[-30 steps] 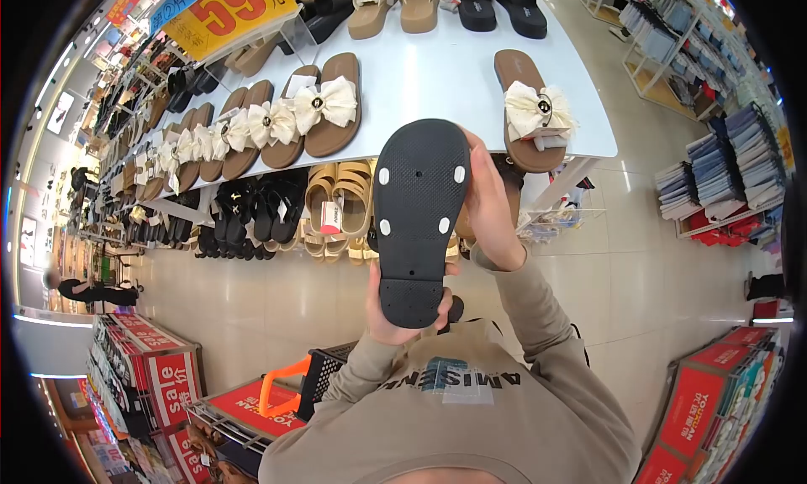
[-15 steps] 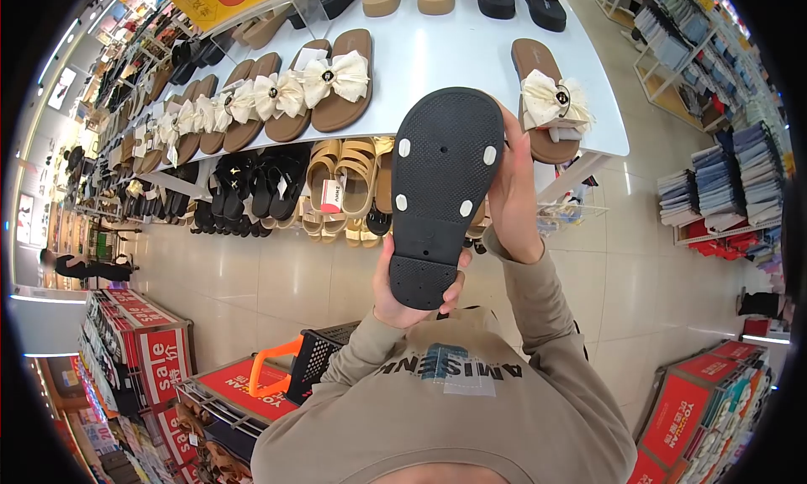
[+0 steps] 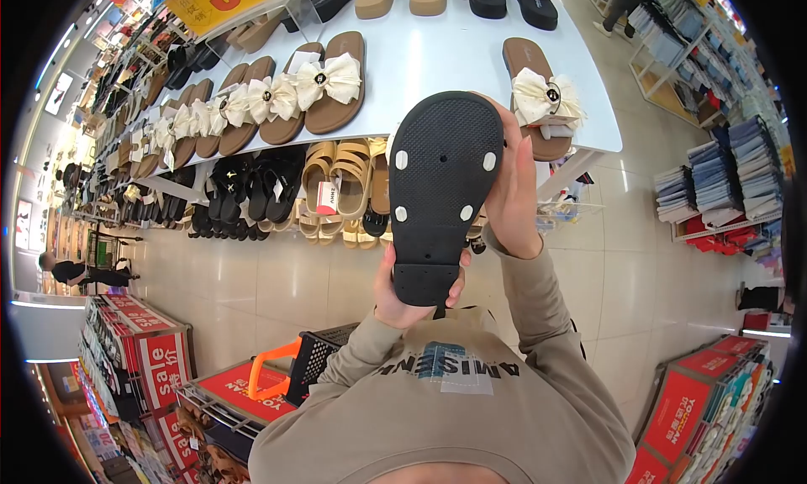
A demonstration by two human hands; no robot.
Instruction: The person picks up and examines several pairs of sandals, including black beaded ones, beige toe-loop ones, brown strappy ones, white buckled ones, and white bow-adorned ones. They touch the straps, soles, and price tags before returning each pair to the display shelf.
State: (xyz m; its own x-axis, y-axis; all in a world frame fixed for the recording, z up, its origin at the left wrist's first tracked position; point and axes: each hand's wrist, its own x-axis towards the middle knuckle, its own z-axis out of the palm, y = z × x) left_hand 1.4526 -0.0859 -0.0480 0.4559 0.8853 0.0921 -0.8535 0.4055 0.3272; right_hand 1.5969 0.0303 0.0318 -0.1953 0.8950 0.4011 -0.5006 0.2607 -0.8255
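A sandal (image 3: 442,177) is held up with its black sole facing me, showing several white oval spots and small holes. My left hand (image 3: 402,297) is closed around its heel end, with fingertips showing on the far side. My right hand (image 3: 513,190) supports the toe half from the right edge, its fingers partly hidden behind the sole. The sandal's upper is hidden from view. Just beyond, on the white table, lies a single brown sandal with a cream bow (image 3: 542,97). A row of matching bow sandals (image 3: 334,82) stretches to the left.
The white display table (image 3: 420,72) carries more sandals and a yellow price sign (image 3: 235,1). Tan and black sandals (image 3: 336,177) fill the shelf below. A black basket with an orange handle (image 3: 273,370) is at lower left. Folded jeans (image 3: 723,173) stand right; a person (image 3: 80,270) is far left.
The sole has tilted slightly, so the heel end looks more foreshortened. Both hands keep their hold. The table and shelves have shifted slightly left in view.
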